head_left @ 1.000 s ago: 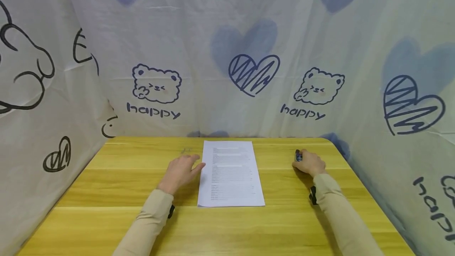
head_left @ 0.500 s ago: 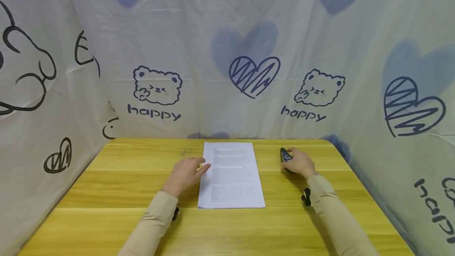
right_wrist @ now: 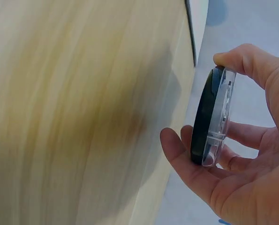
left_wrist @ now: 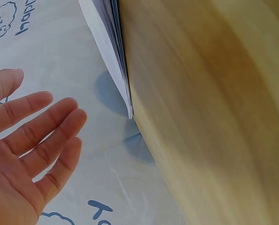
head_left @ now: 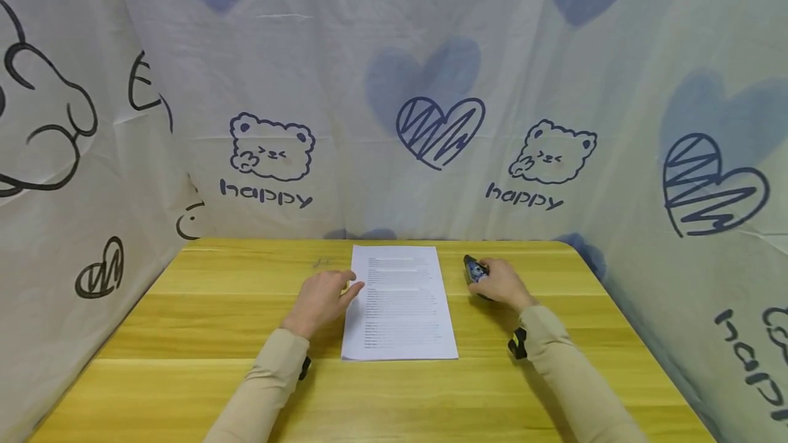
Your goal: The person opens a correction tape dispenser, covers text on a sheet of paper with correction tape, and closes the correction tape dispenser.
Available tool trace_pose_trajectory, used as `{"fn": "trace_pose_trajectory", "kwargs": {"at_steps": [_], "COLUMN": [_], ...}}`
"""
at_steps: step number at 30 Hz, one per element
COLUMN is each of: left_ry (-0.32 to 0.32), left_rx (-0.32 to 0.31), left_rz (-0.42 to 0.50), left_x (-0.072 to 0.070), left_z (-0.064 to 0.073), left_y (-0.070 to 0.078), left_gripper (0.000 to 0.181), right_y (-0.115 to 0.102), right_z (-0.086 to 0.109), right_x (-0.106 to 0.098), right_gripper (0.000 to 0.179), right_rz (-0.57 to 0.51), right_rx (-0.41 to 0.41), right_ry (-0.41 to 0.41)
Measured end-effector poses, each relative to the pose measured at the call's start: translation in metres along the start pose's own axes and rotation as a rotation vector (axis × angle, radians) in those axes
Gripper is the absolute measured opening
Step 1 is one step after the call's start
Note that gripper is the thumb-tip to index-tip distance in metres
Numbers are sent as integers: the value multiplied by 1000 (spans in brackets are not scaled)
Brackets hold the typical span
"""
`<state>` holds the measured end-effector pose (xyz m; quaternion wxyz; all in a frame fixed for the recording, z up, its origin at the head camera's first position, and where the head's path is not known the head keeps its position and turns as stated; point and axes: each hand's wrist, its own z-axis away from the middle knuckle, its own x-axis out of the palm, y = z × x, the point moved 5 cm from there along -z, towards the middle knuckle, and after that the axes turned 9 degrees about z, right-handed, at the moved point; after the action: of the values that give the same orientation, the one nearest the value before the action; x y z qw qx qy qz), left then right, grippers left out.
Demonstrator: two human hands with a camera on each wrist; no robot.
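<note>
My right hand (head_left: 505,284) holds a correction tape (head_left: 474,269) just above the table, to the right of a stack of printed paper (head_left: 403,306). In the right wrist view, the thumb presses one edge of the tape (right_wrist: 208,117) and fingers support the opposite edge; it has a dark side and a clear shell. My left hand (head_left: 320,301) hovers at the paper's left edge with nothing in it. Its fingers look relaxed and slightly bent in the left wrist view, apart from the side of the paper stack (left_wrist: 109,42).
The wooden table (head_left: 215,333) has a yellow grained top and a rounded far right corner. White cloth (head_left: 369,197) with hearts and bear drawings hangs behind it and on both sides. A small faint mark lies near the table's back, left of the paper.
My right hand has moved left toward the paper with the correction tape, whose tip now tilts left. My left hand has shifted slightly right, its thumb at the paper's edge. The paper stays put.
</note>
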<state>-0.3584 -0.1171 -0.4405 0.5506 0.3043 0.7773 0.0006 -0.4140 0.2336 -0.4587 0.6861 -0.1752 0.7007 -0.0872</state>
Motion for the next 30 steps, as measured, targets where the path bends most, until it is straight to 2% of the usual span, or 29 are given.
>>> {"fn": "trace_pose_trajectory", "kwargs": {"at_steps": [8,14,22,30], "left_ry": [7,15,12,32], "left_rx": [-10,-2,39,91], "left_rz": [32,45,55,40], "left_x": [-2,-3,-3,-2], "left_z": [-3,-4,-2,-2], "left_y": [1,3,7,13], "left_gripper": [24,23,23,20], "right_y": [-13,-27,-50,-71], "right_z": [0,2,6,8], "right_x": [3,7,12,15], "right_gripper": [70,76,76,73], "right_rz": [-48,-98,-190,-216], "right_rx": [-22,-43,-75,-167], "right_ry": [0,-23,-74,-87]}}
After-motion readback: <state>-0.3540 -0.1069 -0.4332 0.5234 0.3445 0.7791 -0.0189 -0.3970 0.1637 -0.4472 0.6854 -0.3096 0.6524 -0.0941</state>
